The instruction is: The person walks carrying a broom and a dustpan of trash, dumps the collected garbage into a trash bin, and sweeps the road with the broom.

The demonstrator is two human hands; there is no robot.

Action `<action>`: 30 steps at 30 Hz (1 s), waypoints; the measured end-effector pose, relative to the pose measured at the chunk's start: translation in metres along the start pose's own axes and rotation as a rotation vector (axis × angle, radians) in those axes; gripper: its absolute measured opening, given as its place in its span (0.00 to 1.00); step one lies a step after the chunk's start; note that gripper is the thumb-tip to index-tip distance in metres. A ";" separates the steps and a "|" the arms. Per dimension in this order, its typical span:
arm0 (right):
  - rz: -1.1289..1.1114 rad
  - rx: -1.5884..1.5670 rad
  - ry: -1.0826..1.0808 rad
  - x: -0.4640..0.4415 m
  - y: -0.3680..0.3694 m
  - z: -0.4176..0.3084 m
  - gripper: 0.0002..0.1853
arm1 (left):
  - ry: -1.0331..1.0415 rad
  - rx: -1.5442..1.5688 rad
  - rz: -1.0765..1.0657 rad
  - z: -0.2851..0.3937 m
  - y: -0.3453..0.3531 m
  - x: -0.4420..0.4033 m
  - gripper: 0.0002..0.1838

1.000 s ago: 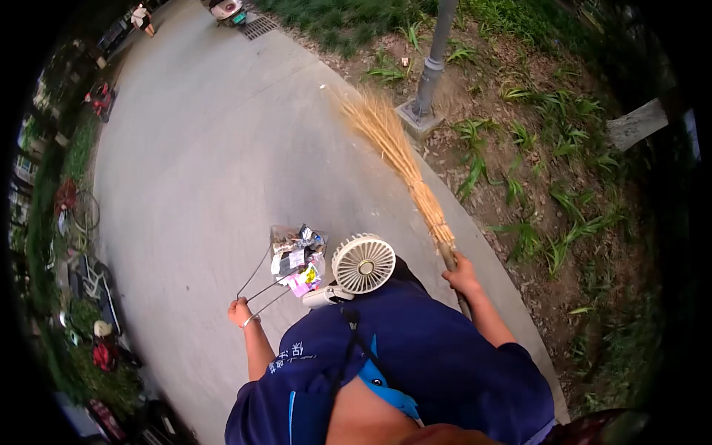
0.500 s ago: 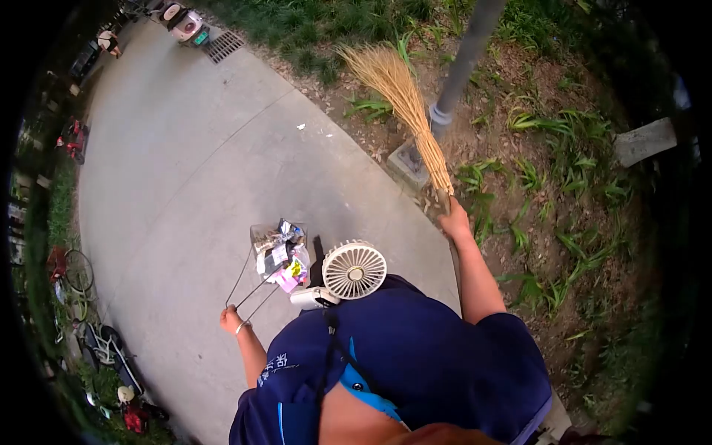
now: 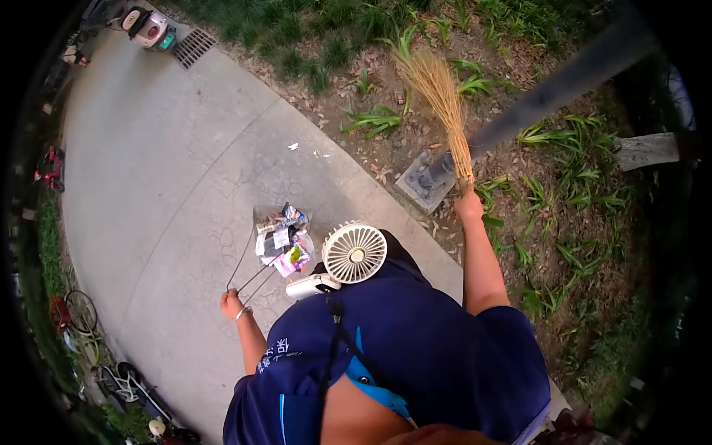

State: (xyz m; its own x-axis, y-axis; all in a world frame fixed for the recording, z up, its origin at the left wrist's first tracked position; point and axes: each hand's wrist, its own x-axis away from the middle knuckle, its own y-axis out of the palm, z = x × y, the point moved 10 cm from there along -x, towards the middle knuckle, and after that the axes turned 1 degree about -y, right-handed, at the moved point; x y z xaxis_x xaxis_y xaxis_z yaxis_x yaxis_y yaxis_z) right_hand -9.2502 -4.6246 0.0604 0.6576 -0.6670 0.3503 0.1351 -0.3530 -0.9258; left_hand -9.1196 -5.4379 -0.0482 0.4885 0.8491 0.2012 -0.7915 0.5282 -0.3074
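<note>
My left hand (image 3: 231, 302) is closed around the thin wire handle (image 3: 256, 285) of a dustpan (image 3: 259, 216) filled with litter. Wrappers, papers and a pink piece of rubbish (image 3: 285, 265) lie heaped in it, hiding most of the pan. On the right, my right hand (image 3: 469, 208) grips the lower end of a straw broom (image 3: 447, 104). Its bristles point away from me over the planted soil, in front of a grey pole. A white portable fan (image 3: 355, 254) hangs at my chest, between the two hands.
The pole (image 3: 549, 93) rises from a concrete base (image 3: 424, 194) beside the path edge. White scraps (image 3: 293, 146) lie on the pavement (image 3: 178, 148). Ahead are a drain grate (image 3: 194, 48) and a parked scooter (image 3: 150, 30). Bicycles (image 3: 81, 311) line the left side.
I have moved forward along the path, so the pole base and scraps sit nearer. The broom has swung a little to the right. Both hands keep their hold.
</note>
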 end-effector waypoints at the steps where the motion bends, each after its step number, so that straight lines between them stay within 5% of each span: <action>1: -0.007 0.005 0.006 -0.018 0.005 -0.005 0.32 | 0.005 -0.004 -0.028 0.012 0.016 -0.004 0.04; 5: -0.155 0.205 -0.152 -0.064 0.046 -0.002 0.30 | 0.031 -0.014 0.041 0.034 0.049 -0.023 0.05; 6: -0.209 0.229 -0.295 -0.057 0.053 -0.007 0.31 | 0.014 -0.036 0.032 0.035 0.051 -0.032 0.05; 8: -0.271 0.146 -0.221 0.007 0.041 0.026 0.36 | -0.032 -0.028 0.093 -0.005 0.024 -0.021 0.05; 12: -0.304 -0.013 -0.390 0.050 0.014 0.066 0.38 | -0.012 -0.078 0.085 0.023 0.041 -0.005 0.06; 30: -0.245 0.346 -0.424 -0.015 0.021 -0.091 0.30 | 0.087 -0.387 -0.047 -0.023 0.136 -0.051 0.09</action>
State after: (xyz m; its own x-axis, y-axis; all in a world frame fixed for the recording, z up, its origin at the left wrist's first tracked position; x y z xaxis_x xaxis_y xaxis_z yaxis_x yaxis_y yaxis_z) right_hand -9.3248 -4.6819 0.0491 0.8056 -0.2480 0.5380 0.5069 -0.1815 -0.8427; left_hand -9.2435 -5.4091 -0.1219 0.5634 0.8126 0.1493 -0.5789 0.5172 -0.6304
